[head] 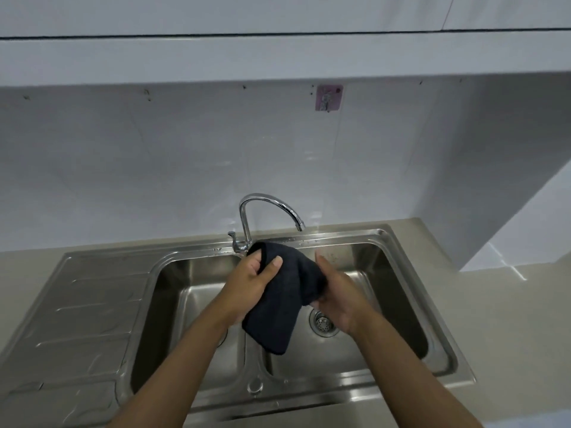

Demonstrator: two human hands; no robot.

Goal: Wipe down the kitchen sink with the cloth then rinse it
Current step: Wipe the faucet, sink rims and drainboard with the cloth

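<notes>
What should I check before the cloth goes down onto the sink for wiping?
1. Cloth held: ok. The dark cloth is gripped by the left hand and right hand, above the basins.
2. Cloth bunched for wiping: not ok, a corner hangs loose.
3. Basins free of dishes: ok. The sink shows only its drain strainer.
4. Faucet off: ok, no stream from the faucet spout.
5. Cloth wet: cannot tell.
6. Faucet handle reachable: ok, it sits just behind the left hand.
</notes>
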